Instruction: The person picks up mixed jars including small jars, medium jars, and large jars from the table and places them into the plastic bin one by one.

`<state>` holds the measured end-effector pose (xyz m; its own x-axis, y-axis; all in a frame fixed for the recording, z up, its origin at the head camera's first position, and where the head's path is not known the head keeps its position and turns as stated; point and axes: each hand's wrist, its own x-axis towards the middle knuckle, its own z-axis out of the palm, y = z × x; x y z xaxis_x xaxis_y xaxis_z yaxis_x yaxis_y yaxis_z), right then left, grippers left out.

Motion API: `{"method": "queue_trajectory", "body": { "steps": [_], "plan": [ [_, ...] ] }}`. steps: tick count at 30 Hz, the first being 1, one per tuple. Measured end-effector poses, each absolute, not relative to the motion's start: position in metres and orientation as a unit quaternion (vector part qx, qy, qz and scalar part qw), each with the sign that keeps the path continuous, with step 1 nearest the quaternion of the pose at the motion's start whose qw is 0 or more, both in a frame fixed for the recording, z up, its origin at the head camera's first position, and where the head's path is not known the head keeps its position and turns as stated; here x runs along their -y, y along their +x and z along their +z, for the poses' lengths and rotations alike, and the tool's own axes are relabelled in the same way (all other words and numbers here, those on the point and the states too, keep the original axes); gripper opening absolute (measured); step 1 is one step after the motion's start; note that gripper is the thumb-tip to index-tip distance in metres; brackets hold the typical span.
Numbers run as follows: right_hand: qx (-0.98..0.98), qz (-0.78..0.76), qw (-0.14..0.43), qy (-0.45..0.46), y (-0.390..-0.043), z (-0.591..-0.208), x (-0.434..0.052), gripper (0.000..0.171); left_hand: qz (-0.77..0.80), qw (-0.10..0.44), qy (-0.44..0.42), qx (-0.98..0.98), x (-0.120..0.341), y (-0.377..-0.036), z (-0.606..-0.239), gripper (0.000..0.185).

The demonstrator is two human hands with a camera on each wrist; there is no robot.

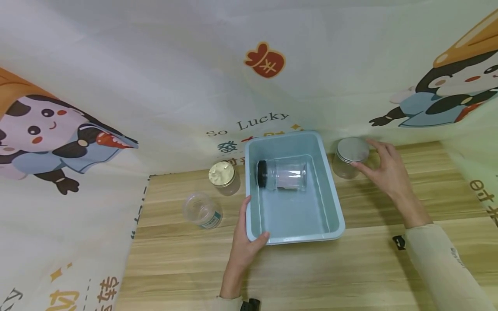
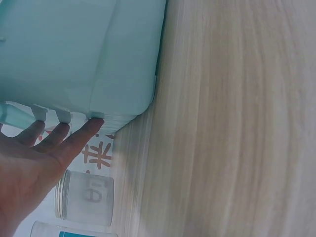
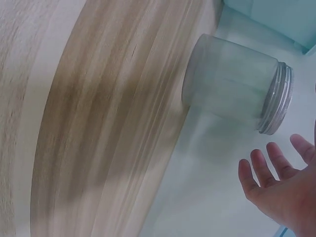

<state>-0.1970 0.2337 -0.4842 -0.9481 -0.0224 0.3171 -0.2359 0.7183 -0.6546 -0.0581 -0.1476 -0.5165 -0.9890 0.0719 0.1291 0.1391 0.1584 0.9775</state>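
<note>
A pale blue plastic basin stands on the wooden table. Inside it a clear jar with a black lid lies on its side. My left hand touches the basin's near left corner, thumb at the front rim. Its fingers, nearly straight and spread, rest their tips against the outer left wall in the left wrist view. To the right of the basin stands a clear jar with a silver screw lid. Around that lid my right hand spreads thumb and fingers; a gap shows between fingertips and lid in the right wrist view.
Left of the basin stand a jar with a gold lid and a clear, lidless jar with a teal label. A printed cloth rises behind the table and along its sides. A small black object lies near the right sleeve.
</note>
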Motion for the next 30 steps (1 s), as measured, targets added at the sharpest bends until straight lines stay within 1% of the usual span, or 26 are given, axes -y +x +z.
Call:
{"method": "queue_trajectory", "body": {
  "steps": [14, 21, 30],
  "plan": [
    [0.919, 0.377, 0.106, 0.051, -0.201, -0.491, -0.230, 0.081, -0.646, 0.033, -0.070, 0.760, 0.147, -0.058, -0.516, 0.093],
    [0.916, 0.382, 0.111, 0.055, -0.204, -0.493, -0.227, 0.076, -0.644, 0.030, -0.066, 0.761, 0.148, -0.058, -0.515, 0.092],
    [0.914, 0.388, 0.109, 0.049, -0.207, -0.498, -0.223, 0.078, -0.639, 0.039, -0.069, 0.765, 0.148, -0.057, -0.517, 0.093]
  ]
}}
